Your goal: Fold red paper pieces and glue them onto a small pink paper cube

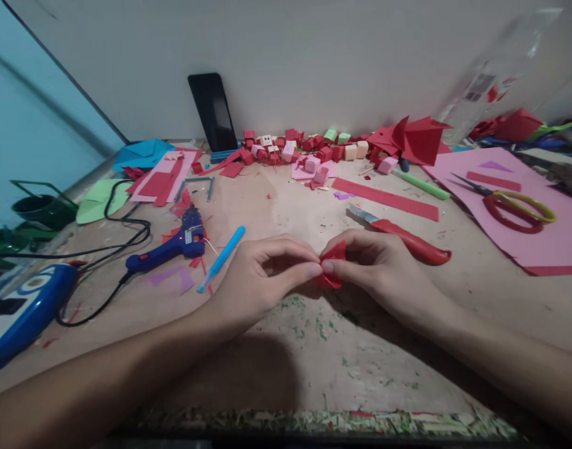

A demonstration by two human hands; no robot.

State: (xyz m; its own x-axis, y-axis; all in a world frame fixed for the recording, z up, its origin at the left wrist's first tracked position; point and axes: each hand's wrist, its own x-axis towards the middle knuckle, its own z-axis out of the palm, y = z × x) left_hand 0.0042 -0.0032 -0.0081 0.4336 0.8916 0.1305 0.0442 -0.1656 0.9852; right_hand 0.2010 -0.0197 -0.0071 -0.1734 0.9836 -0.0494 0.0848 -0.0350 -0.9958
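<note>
Both hands are raised in front of the wearer, with the fingertips meeting. The left hand [255, 269] has thumb and forefinger pinched together on the left edge of a small folded piece of red paper [334, 252]; the right hand [389, 269] grips the same piece from the other side, its thumb in front. The piece sits between the two sets of fingertips, above the table [295, 199]. Just beyond the right fingers lies a red-handled knife [412, 242], blade pointing left; farther past them is a red paper strip [389, 199]. Just left of the left hand lies a blue pen-shaped tool [225, 254], and farther left a blue glue gun [174, 248]. Well beyond the fingers, small paper cubes [288, 151] are heaped along the wall [323, 62]. Well to their right, scissors [514, 215] rest on a pink sheet [496, 246]. Green specks lie nearer the wearer than the fingertips.
</note>
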